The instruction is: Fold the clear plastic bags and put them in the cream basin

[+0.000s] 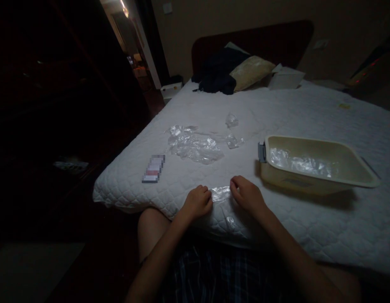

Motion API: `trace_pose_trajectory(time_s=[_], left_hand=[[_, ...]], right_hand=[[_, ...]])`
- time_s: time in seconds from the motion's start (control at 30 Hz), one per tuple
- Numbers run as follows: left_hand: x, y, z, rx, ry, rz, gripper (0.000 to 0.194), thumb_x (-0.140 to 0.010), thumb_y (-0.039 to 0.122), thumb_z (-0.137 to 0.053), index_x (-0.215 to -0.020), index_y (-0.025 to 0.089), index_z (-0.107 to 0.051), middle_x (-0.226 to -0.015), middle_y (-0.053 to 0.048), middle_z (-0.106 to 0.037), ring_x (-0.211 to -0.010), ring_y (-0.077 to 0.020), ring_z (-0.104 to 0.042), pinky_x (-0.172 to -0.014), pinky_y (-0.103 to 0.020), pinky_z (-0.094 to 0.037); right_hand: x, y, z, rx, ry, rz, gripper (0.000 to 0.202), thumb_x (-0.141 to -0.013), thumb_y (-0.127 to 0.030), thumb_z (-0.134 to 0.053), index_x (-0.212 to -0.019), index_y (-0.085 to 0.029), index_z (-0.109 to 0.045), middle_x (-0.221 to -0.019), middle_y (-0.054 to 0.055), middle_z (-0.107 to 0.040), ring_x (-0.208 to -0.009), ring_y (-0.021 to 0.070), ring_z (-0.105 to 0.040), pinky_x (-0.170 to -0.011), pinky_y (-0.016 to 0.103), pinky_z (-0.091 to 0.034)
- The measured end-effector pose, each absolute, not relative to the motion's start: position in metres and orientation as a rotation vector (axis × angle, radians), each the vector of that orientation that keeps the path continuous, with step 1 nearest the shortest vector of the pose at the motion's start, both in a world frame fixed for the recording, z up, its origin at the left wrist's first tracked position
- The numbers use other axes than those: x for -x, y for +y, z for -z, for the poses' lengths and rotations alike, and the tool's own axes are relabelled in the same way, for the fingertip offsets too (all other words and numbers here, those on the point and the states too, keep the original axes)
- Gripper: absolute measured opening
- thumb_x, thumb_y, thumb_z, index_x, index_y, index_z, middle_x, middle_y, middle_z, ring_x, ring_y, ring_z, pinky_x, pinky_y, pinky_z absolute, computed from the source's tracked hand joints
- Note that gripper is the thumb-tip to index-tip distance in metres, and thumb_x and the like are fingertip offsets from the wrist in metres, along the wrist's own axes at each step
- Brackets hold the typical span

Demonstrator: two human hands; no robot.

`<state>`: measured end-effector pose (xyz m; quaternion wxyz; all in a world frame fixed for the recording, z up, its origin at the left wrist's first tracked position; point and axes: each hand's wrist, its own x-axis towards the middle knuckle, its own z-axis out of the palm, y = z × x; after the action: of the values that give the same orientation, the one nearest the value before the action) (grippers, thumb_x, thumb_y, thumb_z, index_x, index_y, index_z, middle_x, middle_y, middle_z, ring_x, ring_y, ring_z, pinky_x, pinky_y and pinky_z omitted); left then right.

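Note:
A small clear plastic bag is stretched between my two hands, low over the near edge of the white quilted bed. My left hand is closed on its left end. The fingers of my right hand pinch its right end. Beyond my hands lies a crumpled heap of clear plastic bags, with two smaller crumpled pieces to its right. Another small clear piece rests on the quilt just below the bag.
A cream plastic bin with grey handles stands at the right, clear plastic inside. A phone with a blurred screen lies left of my hands. Dark clothing and a beige pillow are by the headboard.

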<state>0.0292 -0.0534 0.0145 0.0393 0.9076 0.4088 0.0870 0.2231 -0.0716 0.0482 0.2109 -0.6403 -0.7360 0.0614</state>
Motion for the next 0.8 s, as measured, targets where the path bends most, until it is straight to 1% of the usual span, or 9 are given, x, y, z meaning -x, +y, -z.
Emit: trace_pose_trajectory(time_s=[0.07,0.13,0.3,0.47,0.57,0.67,0.73,0.8], left_hand=[[-0.031,-0.052,-0.014,-2.783,1.254,-0.266,0.013,-0.077,0.024,-0.043,-0.077,0.017,-0.054,-0.08,-0.005,-0.055,-0.079,-0.0184,-0.047,-0.068,-0.029,-0.038],[-0.032,-0.049,-0.012,-2.787,1.249,-0.244,0.014,-0.078,0.025,-0.043,-0.078,0.017,-0.055,-0.081,-0.006,-0.055,-0.079,-0.0186,-0.047,-0.068,-0.03,-0.038],[-0.03,-0.045,-0.01,-2.77,1.272,-0.207,0.014,-0.078,0.024,-0.043,-0.079,0.017,-0.055,-0.081,-0.006,-0.054,-0.078,-0.019,-0.047,-0.067,-0.03,-0.038],[-0.023,-0.052,-0.009,-2.611,1.291,-0.397,0.016,-0.08,0.026,-0.042,-0.076,0.017,-0.054,-0.08,-0.005,-0.054,-0.078,-0.0177,-0.047,-0.069,-0.029,-0.038],[-0.017,-0.055,-0.003,-2.437,1.271,-0.565,0.018,-0.081,0.025,-0.041,-0.075,0.017,-0.055,-0.08,-0.005,-0.055,-0.08,-0.0168,-0.048,-0.074,-0.03,-0.039],[-0.012,-0.051,0.006,-2.164,1.307,-0.741,0.013,-0.077,0.022,-0.045,-0.079,0.017,-0.056,-0.08,-0.004,-0.055,-0.078,-0.0154,-0.05,-0.072,-0.028,-0.04],[-0.008,-0.046,0.012,-1.94,1.385,-0.859,0.014,-0.074,0.021,-0.047,-0.084,0.016,-0.056,-0.08,-0.003,-0.055,-0.075,-0.0144,-0.052,-0.07,-0.027,-0.042],[-0.004,-0.04,0.015,-1.766,1.454,-0.907,0.015,-0.072,0.022,-0.049,-0.085,0.015,-0.055,-0.079,-0.003,-0.056,-0.074,-0.0139,-0.053,-0.068,-0.026,-0.042]], right_hand=[[-0.206,-0.067,-0.049,1.767,-2.161,-0.4,0.025,-0.085,-0.024,-0.033,-0.082,-0.018,-0.057,-0.079,0.004,-0.061,-0.074,0.0143,-0.055,-0.065,0.023,-0.034],[-0.193,-0.061,-0.045,1.794,-2.267,-0.532,0.027,-0.085,-0.025,-0.033,-0.081,-0.017,-0.058,-0.081,0.006,-0.064,-0.076,0.0155,-0.057,-0.065,0.024,-0.034],[-0.195,-0.052,-0.03,1.999,-2.341,-0.491,0.031,-0.083,-0.027,-0.032,-0.083,-0.015,-0.061,-0.087,0.013,-0.065,-0.079,0.0214,-0.059,-0.063,0.028,-0.034],[-0.231,-0.056,-0.024,2.127,-2.189,-0.466,0.033,-0.083,-0.029,-0.032,-0.083,-0.015,-0.061,-0.088,0.014,-0.065,-0.078,0.0224,-0.059,-0.061,0.028,-0.034],[-0.246,-0.06,-0.022,2.086,-2.051,-0.577,0.03,-0.082,-0.028,-0.034,-0.077,-0.016,-0.061,-0.082,0.012,-0.065,-0.075,0.02,-0.058,-0.061,0.027,-0.034],[-0.254,-0.062,-0.018,1.947,-1.912,-0.704,0.027,-0.079,-0.028,-0.037,-0.069,-0.017,-0.059,-0.074,0.008,-0.064,-0.07,0.0175,-0.056,-0.061,0.026,-0.035],[-0.259,-0.06,-0.015,1.846,-1.816,-0.775,0.022,-0.077,-0.027,-0.04,-0.069,-0.017,-0.058,-0.069,0.006,-0.062,-0.066,0.0164,-0.055,-0.059,0.025,-0.036],[-0.267,-0.057,-0.01,1.773,-1.718,-0.803,0.016,-0.073,-0.027,-0.044,-0.072,-0.018,-0.057,-0.064,0.003,-0.059,-0.062,0.0154,-0.053,-0.056,0.025,-0.037]])
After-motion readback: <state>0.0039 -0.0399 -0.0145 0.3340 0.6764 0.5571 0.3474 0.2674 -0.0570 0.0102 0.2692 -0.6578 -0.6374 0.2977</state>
